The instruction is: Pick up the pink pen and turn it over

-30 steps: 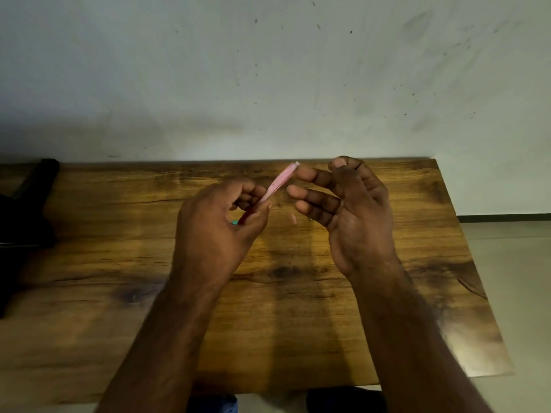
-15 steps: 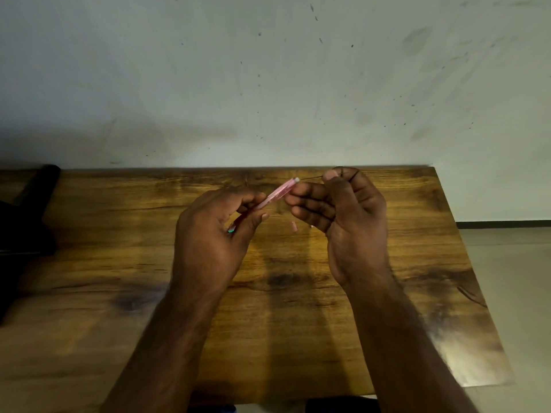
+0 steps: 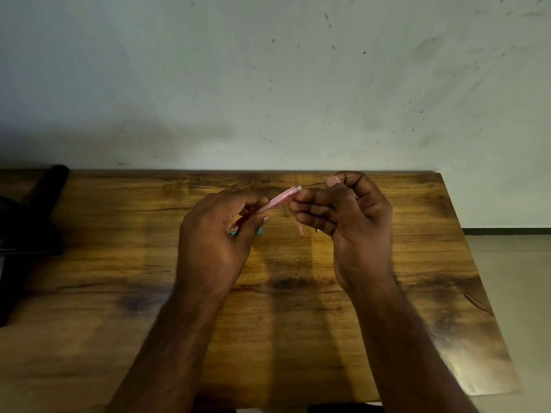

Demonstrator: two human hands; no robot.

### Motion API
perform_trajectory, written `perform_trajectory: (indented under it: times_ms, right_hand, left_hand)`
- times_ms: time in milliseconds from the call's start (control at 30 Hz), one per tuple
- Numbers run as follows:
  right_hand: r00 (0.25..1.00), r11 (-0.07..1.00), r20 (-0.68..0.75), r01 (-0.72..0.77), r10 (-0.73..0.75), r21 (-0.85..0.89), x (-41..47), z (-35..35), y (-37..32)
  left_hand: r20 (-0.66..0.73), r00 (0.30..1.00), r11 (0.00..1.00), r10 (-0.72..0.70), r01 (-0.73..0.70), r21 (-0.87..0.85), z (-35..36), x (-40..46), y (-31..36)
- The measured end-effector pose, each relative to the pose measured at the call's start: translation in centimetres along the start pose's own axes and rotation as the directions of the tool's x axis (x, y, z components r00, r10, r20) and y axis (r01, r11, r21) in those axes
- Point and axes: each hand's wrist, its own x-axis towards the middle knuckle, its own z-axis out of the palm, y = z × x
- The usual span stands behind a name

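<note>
Left hand [image 3: 214,239] grips a pink pen [image 3: 275,201] above the wooden desk [image 3: 119,263], its tip angled up and rightward. Right hand [image 3: 351,216] pinches a thin dark refill [image 3: 314,183] just beside the pen's tip. A small pink piece [image 3: 300,230] lies on the desk between the hands.

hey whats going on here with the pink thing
A person is working over a wooden table. The left hand grips a slim pink pen-like barrel, its pale tip pointing up and to the right. The right hand pinches a thin dark lead or wire just off that tip. A small pink piece lies on the table between the hands.
</note>
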Motion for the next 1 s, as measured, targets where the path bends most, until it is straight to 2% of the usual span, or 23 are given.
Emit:
perform_trajectory:
  times_ms: [600,800,1000]
  right_hand:
    - [0.993,0.968,0.045,0.114,-0.106,-0.225,0.0,-0.4,1.0]
    - [0.994,0.976,0.053,0.105,-0.097,-0.189,0.1,-0.3,1.2]
    - [0.999,0.998,0.002,-0.035,0.035,-0.043,-0.1,0.1,1.6]
  left_hand:
    - [0.010,1.000,1.000,-0.004,0.004,-0.031,0.3,-0.1,-0.3]
    - [-0.002,1.000,1.000,-0.004,0.004,-0.004,0.1,0.0,-0.2]
    - [-0.047,0.999,1.000,0.011,-0.010,0.012,-0.1,0.0,-0.3]
